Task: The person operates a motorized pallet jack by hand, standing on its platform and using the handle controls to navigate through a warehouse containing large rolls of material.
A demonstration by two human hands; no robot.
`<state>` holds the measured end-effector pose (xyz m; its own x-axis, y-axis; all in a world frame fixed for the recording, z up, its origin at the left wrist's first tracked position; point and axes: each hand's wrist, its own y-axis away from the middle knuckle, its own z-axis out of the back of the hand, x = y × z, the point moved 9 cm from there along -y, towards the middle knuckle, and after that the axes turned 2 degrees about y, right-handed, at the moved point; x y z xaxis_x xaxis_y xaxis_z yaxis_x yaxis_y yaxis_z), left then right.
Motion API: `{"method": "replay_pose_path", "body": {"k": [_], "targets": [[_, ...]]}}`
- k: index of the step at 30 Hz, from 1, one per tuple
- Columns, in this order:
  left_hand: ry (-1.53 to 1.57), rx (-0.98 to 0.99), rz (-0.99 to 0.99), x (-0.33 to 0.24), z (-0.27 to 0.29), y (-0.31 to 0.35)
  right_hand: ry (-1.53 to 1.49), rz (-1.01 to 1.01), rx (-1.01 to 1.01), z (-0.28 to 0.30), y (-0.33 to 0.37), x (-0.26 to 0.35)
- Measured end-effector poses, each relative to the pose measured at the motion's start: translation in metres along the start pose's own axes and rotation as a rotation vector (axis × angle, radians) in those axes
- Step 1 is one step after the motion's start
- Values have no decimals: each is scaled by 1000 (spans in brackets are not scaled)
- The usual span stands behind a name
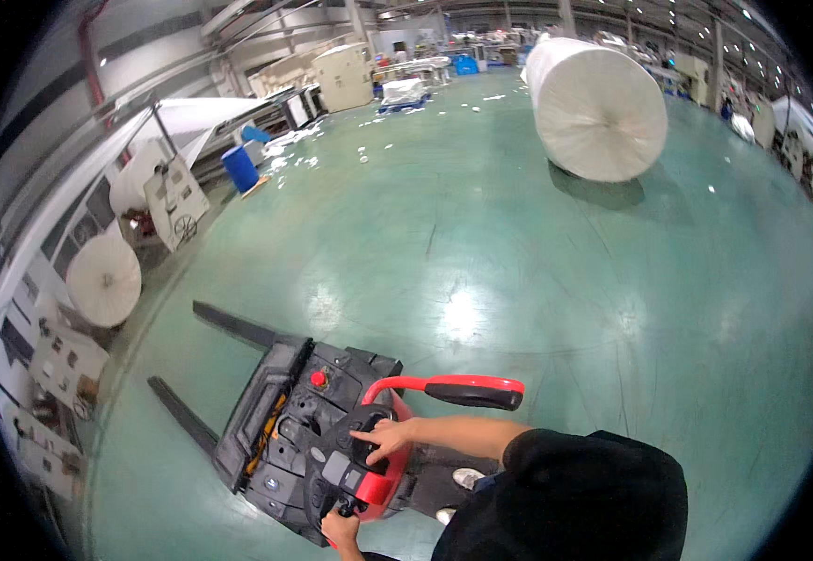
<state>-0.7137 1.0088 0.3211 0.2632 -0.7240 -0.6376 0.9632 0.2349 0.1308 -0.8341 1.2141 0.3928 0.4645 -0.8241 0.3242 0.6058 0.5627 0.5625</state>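
I am on a red and black electric pallet truck [336,374], its two dark forks [232,324] reaching toward the upper left. My left hand [341,528] is wrapped round the left grip of the black control handle [313,491]. Over the right side of that handle lies my right hand [388,438], fingers apart and the index finger stretched across the controls. Beside it is a red and black side bar [472,388]. A red button [319,379] sits on the truck's body. My shoes [467,478] rest on the dark standing platform [435,486].
A huge white roll [601,112] lies on the green floor [463,252] ahead to the right. Along the left stand machines [177,201] with another white roll [104,280], and a blue drum [239,169]. White scraps [280,164] litter the floor near the drum.
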Motion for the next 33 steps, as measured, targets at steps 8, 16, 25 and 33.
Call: {"method": "replay_pose_path", "body": {"k": [8, 16, 25, 33], "targets": [[-210, 148, 72, -31, 64, 16, -23, 190, -179, 40, 61, 29], [-247, 190, 154, -57, 72, 63, -98, 181, -173, 26, 101, 27], [-271, -168, -145, -46, 114, 59, -152, 114, -83, 44, 114, 70], [-331, -80, -347, 25, 119, 22, -308, 7, -56, 4, 83, 108]]}}
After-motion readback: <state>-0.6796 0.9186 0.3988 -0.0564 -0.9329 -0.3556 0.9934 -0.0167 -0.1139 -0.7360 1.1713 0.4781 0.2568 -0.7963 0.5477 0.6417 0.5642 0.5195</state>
